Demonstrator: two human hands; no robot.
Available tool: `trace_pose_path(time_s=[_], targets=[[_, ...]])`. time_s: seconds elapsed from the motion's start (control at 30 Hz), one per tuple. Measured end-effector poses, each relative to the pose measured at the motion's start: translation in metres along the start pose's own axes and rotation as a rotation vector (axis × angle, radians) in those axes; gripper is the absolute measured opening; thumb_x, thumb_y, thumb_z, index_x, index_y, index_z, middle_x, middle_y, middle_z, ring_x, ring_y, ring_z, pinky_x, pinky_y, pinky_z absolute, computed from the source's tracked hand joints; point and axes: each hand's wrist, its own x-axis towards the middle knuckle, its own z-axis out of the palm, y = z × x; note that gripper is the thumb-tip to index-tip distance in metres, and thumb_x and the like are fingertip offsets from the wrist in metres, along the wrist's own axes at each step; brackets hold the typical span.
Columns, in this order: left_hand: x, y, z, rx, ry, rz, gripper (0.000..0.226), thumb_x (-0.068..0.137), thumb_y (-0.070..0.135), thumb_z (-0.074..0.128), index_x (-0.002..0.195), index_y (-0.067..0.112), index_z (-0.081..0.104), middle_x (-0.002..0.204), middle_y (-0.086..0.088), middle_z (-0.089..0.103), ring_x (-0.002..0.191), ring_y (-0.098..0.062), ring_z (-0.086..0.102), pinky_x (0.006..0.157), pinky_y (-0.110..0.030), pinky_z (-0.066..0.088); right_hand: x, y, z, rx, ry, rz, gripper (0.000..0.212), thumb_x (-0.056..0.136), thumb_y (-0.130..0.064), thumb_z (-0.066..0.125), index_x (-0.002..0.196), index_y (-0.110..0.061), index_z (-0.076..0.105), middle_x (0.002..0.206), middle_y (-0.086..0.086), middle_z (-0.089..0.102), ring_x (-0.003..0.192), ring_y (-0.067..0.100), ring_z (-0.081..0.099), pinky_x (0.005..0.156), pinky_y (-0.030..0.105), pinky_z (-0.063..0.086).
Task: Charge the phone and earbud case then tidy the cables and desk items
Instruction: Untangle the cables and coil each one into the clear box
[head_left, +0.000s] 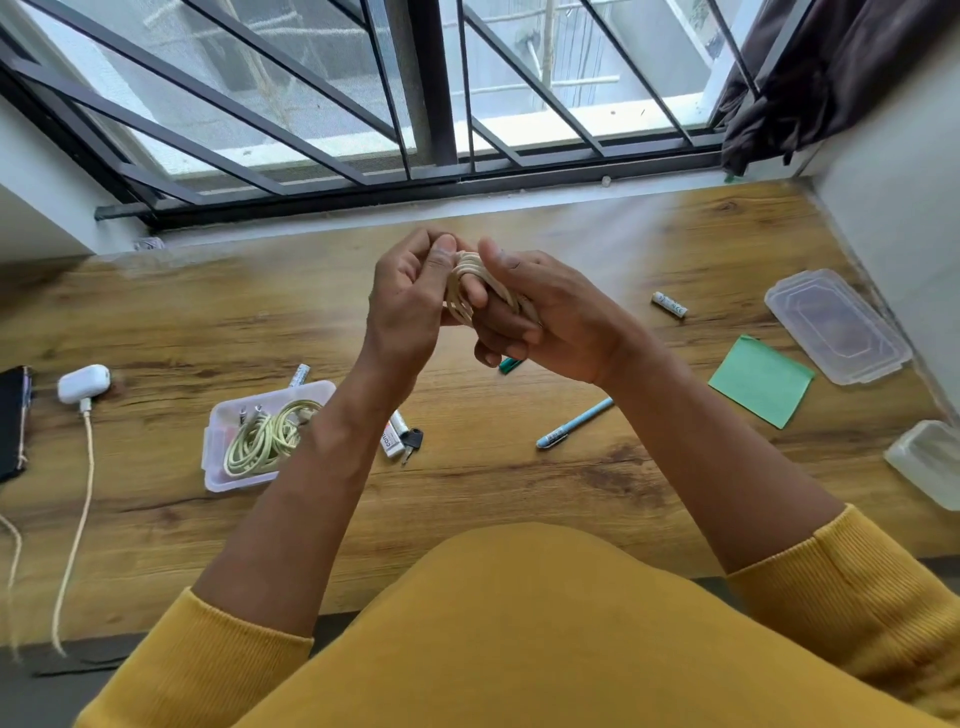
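Observation:
Above the middle of the wooden desk (519, 488), my left hand (410, 301) and my right hand (540, 322) both grip a small coil of cream cable (470, 275), its loops wound between the fingers. At the far left, the white earbud case (83, 383) lies plugged into a cream cable (83, 488) that runs off the desk's front edge. The dark phone (13, 421) sits at the left border, partly cut off. A clear plastic box (218, 467) left of my forearm holds another coiled cream cable (265, 439).
A battery (670, 305), a clear lid (836, 325), a green sticky pad (761, 382), a blue pen (574, 424), a green pen tip (509, 365), a key (412, 441), a white tube (394, 441) and a second clear box (930, 462) lie on the desk. A barred window stands behind.

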Motion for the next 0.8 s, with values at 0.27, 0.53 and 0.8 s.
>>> trace_pose_path(time_s=[0.27, 0.53, 0.8], targets=[[-0.01, -0.002, 0.015, -0.149, -0.06, 0.113, 0.058, 0.117, 0.038, 0.025, 0.078, 0.006, 0.053, 0.06, -0.019, 0.071, 0.045, -0.028, 0.066, 0.04, -0.026, 0.046, 0.0, -0.004, -0.003, 0.066, -0.103, -0.038, 0.055, 0.116, -0.032, 0.015, 0.099, -0.004, 0.059, 0.055, -0.001, 0.055, 0.054, 0.019, 0.055, 0.074, 0.042, 0.049], [-0.001, 0.0, 0.017, 0.003, 0.246, 0.316, 0.051, 0.11, 0.024, 0.047, 0.059, 0.025, 0.05, 0.051, -0.001, 0.05, 0.05, -0.013, 0.045, 0.077, -0.027, 0.05, 0.005, -0.007, 0.01, 0.017, 0.063, -0.093, 0.03, 0.1, -0.033, 0.057, 0.09, -0.007, 0.068, 0.072, 0.012, 0.074, 0.068, 0.023, 0.074, 0.077, 0.041, 0.06], [0.006, 0.006, 0.006, 0.008, 0.126, 0.332, 0.048, 0.112, 0.019, 0.043, 0.066, 0.017, 0.055, 0.057, -0.005, 0.054, 0.051, -0.025, 0.048, 0.053, -0.043, 0.04, 0.007, -0.009, 0.025, -0.057, 0.302, -0.152, 0.023, 0.105, -0.012, 0.061, 0.087, 0.002, 0.064, 0.066, 0.011, 0.069, 0.061, 0.023, 0.069, 0.067, 0.042, 0.062]])
